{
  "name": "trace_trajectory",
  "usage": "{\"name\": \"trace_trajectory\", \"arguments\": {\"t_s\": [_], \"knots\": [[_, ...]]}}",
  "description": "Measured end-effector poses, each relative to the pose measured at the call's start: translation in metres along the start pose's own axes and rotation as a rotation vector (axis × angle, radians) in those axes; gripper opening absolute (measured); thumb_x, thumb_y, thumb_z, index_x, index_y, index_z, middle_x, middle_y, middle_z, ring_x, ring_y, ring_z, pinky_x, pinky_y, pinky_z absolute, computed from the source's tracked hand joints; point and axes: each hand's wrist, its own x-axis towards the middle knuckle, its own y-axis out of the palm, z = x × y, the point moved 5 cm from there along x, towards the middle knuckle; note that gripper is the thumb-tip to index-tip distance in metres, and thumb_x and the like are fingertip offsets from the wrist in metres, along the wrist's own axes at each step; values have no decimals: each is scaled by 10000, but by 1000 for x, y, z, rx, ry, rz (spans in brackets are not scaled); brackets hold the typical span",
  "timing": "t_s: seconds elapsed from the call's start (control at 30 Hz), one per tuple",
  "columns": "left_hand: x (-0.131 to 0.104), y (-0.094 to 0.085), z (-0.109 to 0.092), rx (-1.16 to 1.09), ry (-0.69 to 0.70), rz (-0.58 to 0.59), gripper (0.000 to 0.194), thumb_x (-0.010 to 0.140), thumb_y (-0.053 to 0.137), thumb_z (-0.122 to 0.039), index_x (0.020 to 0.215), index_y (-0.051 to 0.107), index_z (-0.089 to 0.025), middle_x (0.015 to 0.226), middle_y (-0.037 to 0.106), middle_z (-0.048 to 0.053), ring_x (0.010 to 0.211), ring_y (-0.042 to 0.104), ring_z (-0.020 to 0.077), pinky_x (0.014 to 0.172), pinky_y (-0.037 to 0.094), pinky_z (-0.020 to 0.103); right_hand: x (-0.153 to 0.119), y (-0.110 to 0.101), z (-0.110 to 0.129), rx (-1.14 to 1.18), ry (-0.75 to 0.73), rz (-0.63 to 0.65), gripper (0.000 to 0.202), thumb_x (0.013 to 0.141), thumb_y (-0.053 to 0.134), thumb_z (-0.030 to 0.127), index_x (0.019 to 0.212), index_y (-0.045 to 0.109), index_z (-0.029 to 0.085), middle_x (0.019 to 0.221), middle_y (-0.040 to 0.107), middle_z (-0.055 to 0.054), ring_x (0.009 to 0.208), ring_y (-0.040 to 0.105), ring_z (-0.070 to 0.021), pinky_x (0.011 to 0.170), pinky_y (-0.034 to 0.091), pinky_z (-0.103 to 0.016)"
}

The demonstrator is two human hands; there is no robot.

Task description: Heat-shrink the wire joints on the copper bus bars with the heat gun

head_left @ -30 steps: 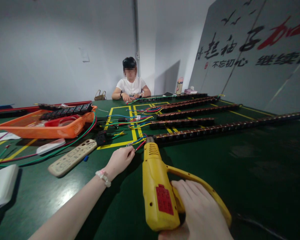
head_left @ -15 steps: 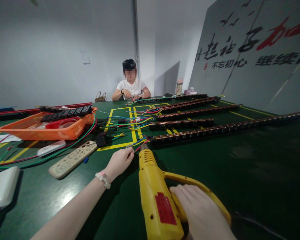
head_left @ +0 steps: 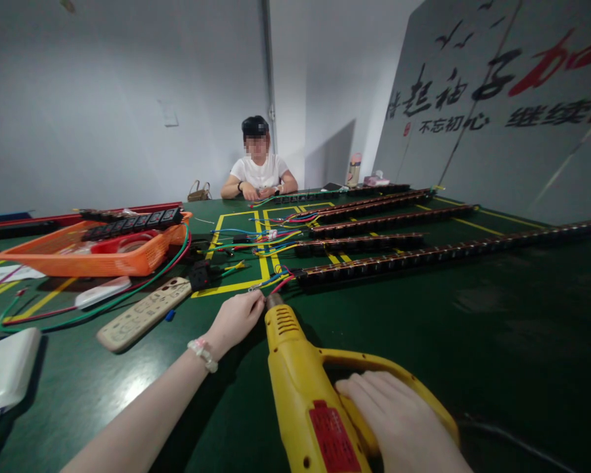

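Observation:
My right hand (head_left: pixel 391 410) is wrapped around the handle of a yellow heat gun (head_left: pixel 295 368). Its metal nozzle (head_left: pixel 274 300) points away from me, close beside the fingers of my left hand (head_left: pixel 241 314). Those fingers are closed in a pinch on the end of a red wire (head_left: pixel 282 284); the very tip is hidden by them. Blue and red wires run from there to the near end of a long black strip (head_left: pixel 398 263), which stretches off to the right.
Several more black strips with coloured wires lie behind, such as one strip (head_left: pixel 359 244). To the left are an orange basket (head_left: pixel 93 265), a beige power strip (head_left: pixel 145 315) and a white device (head_left: pixel 10 371). Across the green table sits a person (head_left: pixel 259 172).
The heat gun's nozzle has swung a little left and down, nearer my left fingers. My left hand has stayed put. The person across the table has lowered a hand.

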Motion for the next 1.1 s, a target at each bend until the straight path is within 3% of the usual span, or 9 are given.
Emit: {"name": "trace_trajectory", "arguments": {"t_s": [0.13,0.33,0.47,0.57,0.63,0.87,1.0,1.1], "knots": [[0,0,0,-1,-1,-4,256,890,315,-271,796,546,-213,801,634,26,753,579,166,617,324,251,2,-6,4,-11,14,21,415,526,654,278,930,653,181,892,692,-50,767,634,-248,745,504,-346],[0,0,-1,-2,41,-9,272,894,302,-289,743,516,-216,775,624,21,719,566,156,598,308,242,0,-6,6,-73,10,-133,411,546,650,345,922,652,181,858,697,-33,742,642,-238,714,507,-334],[-1,-1,-3,9,82,-8,269,889,313,-296,718,504,-213,771,621,16,703,558,152,583,294,246,3,-12,8,-101,-10,-192,500,585,650,552,900,649,164,815,697,-46,702,644,-232,681,502,-327],[-1,-2,-4,26,117,-16,280,885,321,-303,689,498,-208,751,613,13,695,556,153,582,293,249,4,-12,9,-84,32,-228,730,513,578,759,907,644,148,840,689,-83,737,642,-264,710,495,-366],[-2,-2,-5,30,131,-19,282,882,325,-297,678,498,-206,740,610,12,691,556,153,582,296,249,3,-10,8,-82,74,-254,803,472,554,809,910,643,141,854,682,-101,762,638,-287,737,485,-398],[-2,0,-5,18,148,-27,250,870,342,-268,680,490,-205,738,605,8,693,557,148,589,301,247,-1,-7,8,-90,100,-235,874,428,582,811,963,624,120,897,667,-122,812,622,-316,771,467,-433],[0,1,-3,27,126,-30,235,869,337,-262,693,482,-206,743,607,6,701,561,151,593,298,251,-3,-4,3,-28,138,-200,772,451,629,740,961,621,161,892,667,-93,810,617,-296,758,475,-401],[0,2,-2,37,108,-23,235,870,328,-262,701,482,-205,754,610,10,706,562,152,593,295,252,-5,3,1,-15,81,-130,634,515,658,594,999,614,187,932,669,-74,836,616,-282,777,476,-388]]}}
